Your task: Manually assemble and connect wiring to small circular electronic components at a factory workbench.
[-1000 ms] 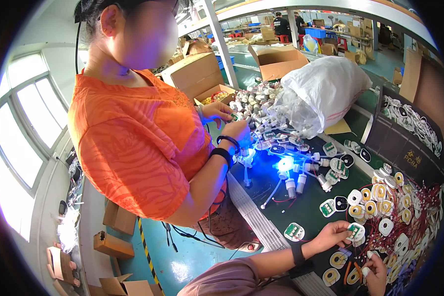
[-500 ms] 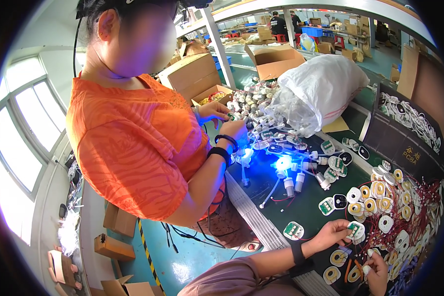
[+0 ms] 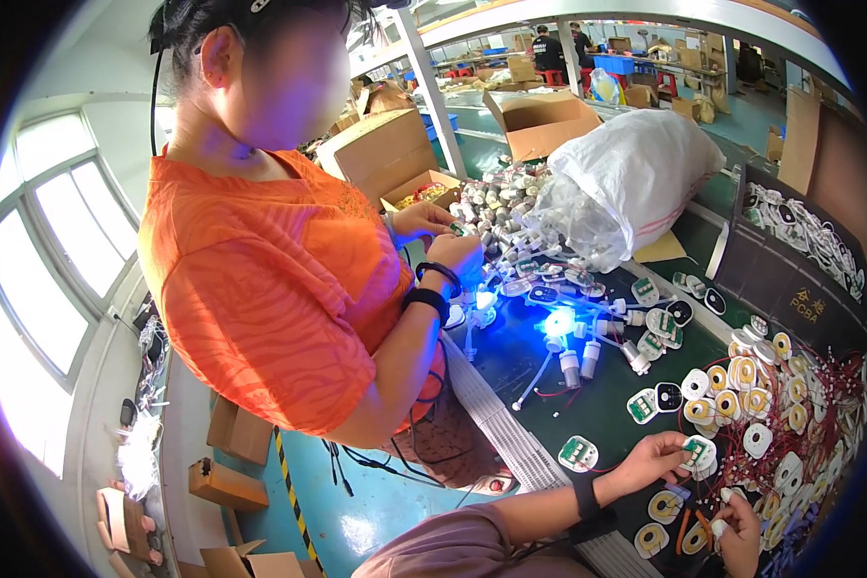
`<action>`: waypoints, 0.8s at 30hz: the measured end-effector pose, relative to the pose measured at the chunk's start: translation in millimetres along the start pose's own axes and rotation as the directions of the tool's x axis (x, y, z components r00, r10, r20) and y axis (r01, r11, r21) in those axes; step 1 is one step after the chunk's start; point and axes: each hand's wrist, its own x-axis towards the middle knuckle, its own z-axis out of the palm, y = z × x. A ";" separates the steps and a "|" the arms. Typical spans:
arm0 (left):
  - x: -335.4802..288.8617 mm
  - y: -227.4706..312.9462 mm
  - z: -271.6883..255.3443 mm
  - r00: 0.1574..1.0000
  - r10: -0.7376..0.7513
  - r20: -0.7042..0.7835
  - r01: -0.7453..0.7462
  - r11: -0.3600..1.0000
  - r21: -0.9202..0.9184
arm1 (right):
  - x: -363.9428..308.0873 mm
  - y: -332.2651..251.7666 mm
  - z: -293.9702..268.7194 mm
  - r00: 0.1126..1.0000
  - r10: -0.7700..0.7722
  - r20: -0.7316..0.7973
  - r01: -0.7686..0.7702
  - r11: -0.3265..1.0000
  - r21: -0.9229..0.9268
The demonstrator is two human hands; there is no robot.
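Observation:
My left hand (image 3: 657, 459) pinches a small green circuit board in a rounded white housing (image 3: 700, 455) between thumb and fingers. To its lower right is my right hand (image 3: 740, 536), fingers curled, with white pieces at the fingertips. Anything it grips is too small to make out. Two orange handle-like pieces (image 3: 686, 525) lie close to its thumb. Another white housing with a green board (image 3: 578, 453) rests left of my left hand. Beyond it sit a similar housing (image 3: 642, 406) and a black-faced one (image 3: 668, 396).
A heap of white discs with yellow rings (image 3: 729, 403) and red wires spreads at right. Behind stands a dark bin (image 3: 780, 265) of white parts. A co-worker in an orange shirt (image 3: 260, 289) handles parts at left. Lit blue lamps (image 3: 559, 323) and a white sack (image 3: 636, 173) lie ahead.
The whole view has shifted slightly. My hands keep nearly the same poses, the left one still on the white housing. The co-worker's hands have barely moved.

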 end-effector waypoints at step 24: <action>1.9 -2.2 -1.9 1.000 0.010 0.007 -0.010 1.000 0.012 | 5.7 -0.9 0.9 0.998 0.058 0.008 -0.058 0.997 -0.041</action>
